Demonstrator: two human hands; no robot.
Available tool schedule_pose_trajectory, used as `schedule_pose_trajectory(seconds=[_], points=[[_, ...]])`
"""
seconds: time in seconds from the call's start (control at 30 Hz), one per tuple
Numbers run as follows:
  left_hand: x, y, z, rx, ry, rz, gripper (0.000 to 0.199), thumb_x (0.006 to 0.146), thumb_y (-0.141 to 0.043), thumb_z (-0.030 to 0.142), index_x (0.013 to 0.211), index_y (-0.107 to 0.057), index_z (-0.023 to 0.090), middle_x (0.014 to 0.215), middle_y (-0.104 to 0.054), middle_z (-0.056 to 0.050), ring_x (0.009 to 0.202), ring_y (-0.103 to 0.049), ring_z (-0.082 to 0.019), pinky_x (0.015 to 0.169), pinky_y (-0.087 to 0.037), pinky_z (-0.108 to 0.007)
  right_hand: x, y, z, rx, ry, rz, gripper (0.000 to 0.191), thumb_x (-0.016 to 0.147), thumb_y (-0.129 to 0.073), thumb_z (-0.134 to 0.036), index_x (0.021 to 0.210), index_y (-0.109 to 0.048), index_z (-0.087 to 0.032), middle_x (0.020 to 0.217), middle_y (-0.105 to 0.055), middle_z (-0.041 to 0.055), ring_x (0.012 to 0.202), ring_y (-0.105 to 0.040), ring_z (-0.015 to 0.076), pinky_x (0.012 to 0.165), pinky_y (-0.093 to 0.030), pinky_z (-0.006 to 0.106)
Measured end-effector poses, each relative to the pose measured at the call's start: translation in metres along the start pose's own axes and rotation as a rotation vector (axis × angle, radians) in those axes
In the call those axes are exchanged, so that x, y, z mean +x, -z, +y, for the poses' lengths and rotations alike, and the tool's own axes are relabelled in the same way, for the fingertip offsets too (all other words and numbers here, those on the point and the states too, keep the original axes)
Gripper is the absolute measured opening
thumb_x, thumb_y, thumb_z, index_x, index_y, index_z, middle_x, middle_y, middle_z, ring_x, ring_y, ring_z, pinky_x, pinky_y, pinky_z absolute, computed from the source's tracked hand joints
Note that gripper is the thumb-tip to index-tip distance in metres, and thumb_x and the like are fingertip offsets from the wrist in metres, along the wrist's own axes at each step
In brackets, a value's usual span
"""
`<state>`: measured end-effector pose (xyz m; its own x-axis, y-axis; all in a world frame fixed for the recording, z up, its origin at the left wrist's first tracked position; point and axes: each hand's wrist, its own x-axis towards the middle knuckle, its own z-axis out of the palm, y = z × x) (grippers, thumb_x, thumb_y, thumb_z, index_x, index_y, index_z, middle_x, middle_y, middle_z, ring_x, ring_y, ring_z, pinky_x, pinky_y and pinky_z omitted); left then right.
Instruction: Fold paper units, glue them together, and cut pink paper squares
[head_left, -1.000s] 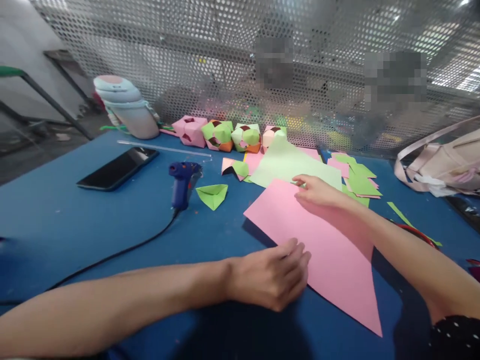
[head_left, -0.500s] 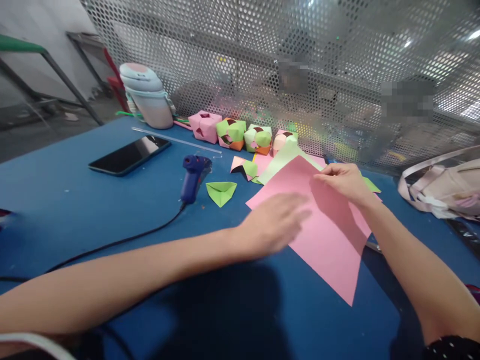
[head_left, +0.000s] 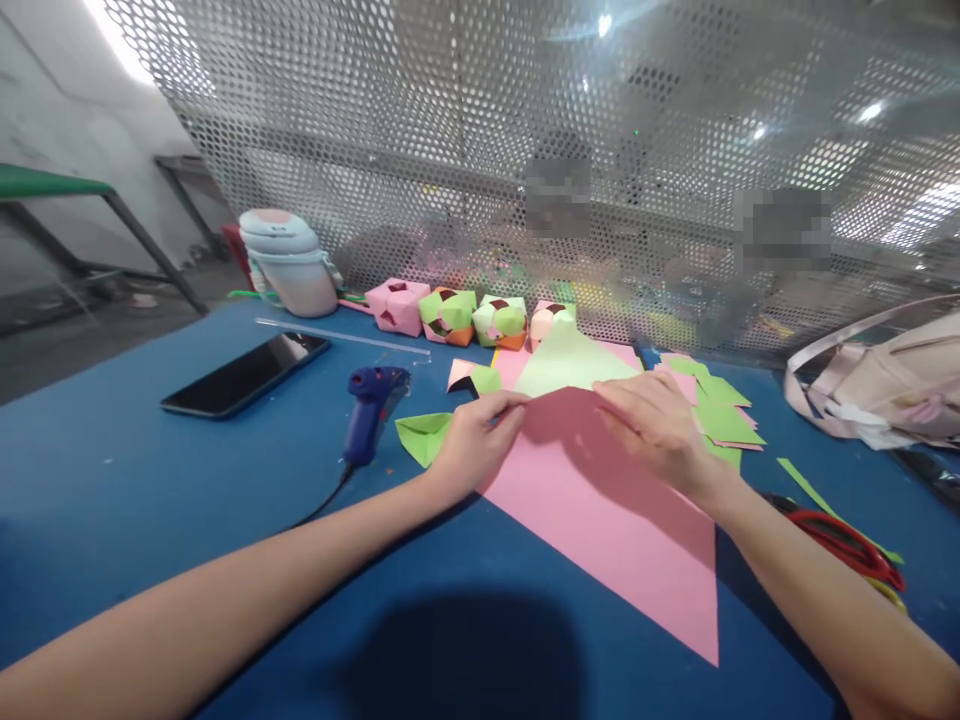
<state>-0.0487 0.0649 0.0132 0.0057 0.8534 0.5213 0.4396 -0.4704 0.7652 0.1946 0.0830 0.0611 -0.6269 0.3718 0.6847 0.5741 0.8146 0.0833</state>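
A large pink sheet of paper (head_left: 600,530) lies aslant on the blue table, its far end lifted between my two hands. My left hand (head_left: 480,445) pinches its left far corner between thumb and fingers. At the far right part of the sheet, my right hand (head_left: 656,425) grips the edge with its fingers bent. Behind the sheet stands a pale green paper (head_left: 574,362), partly covered by the pink one. A folded green paper piece (head_left: 420,436) sits just left of my left hand, partly hidden by it.
A blue glue gun (head_left: 369,420), a phone (head_left: 247,375) and a clear stick (head_left: 341,337) lie to the left. Folded paper cubes (head_left: 397,306) line the perforated metal panel (head_left: 420,120). On the right are green and pink paper squares (head_left: 727,424), red-handled scissors (head_left: 847,545) and a bag (head_left: 892,385).
My left hand has moved from above the sheet to its far left edge and taken hold. The sheet has come down flatter. The view has tilted upward.
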Motion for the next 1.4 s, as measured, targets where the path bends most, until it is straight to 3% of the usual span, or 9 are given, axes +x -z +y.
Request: schedule_pose_trajectory(seconds=[0.27, 0.6, 0.9, 1.4], points=[[-0.003, -0.004, 0.007, -0.195, 0.25, -0.049, 0.019, 0.082, -0.061, 0.033, 0.081, -0.071, 0.016, 0.079, -0.071, -0.003, 0.072, -0.062, -0.015, 0.066, -0.048, -0.025, -0.002, -0.01, 0.0, -0.008, 0.073, 0.153, 0.045, 0.085, -0.058, -0.005, 0.127, -0.053, -0.021, 0.106, -0.071, 0.0057, 0.096, -0.065, 0.0195, 0.081, -0.05, 0.038], [-0.007, -0.006, 0.004, -0.494, 0.433, -0.117, 0.027, 0.084, -0.061, 0.043, 0.088, -0.069, 0.017, 0.085, -0.067, -0.002, 0.076, -0.059, -0.014, 0.067, -0.044, -0.024, -0.01, -0.021, 0.011, -0.077, 0.18, 0.148, 0.059, 0.082, -0.061, -0.002, 0.136, -0.046, -0.022, 0.12, -0.067, 0.009, 0.104, -0.064, 0.0199, 0.087, -0.051, 0.04], [-0.008, -0.006, 0.007, -0.495, 0.451, -0.11, 0.026, 0.083, -0.062, 0.042, 0.082, -0.066, 0.016, 0.078, -0.062, 0.001, 0.072, -0.054, -0.012, 0.065, -0.042, -0.022, -0.007, -0.023, 0.004, -0.037, 0.119, 0.174, 0.051, 0.083, -0.06, -0.003, 0.13, -0.05, -0.019, 0.104, -0.071, 0.0075, 0.093, -0.064, 0.0193, 0.082, -0.049, 0.038], [-0.01, -0.009, -0.001, -0.613, 0.496, -0.136, 0.025, 0.082, -0.063, 0.041, 0.081, -0.067, 0.017, 0.079, -0.064, -0.001, 0.069, -0.056, -0.014, 0.063, -0.043, -0.024, -0.012, -0.027, 0.009, -0.04, 0.148, 0.179, 0.042, 0.083, -0.06, -0.005, 0.121, -0.056, -0.023, 0.106, -0.071, 0.0042, 0.095, -0.065, 0.017, 0.085, -0.048, 0.037]])
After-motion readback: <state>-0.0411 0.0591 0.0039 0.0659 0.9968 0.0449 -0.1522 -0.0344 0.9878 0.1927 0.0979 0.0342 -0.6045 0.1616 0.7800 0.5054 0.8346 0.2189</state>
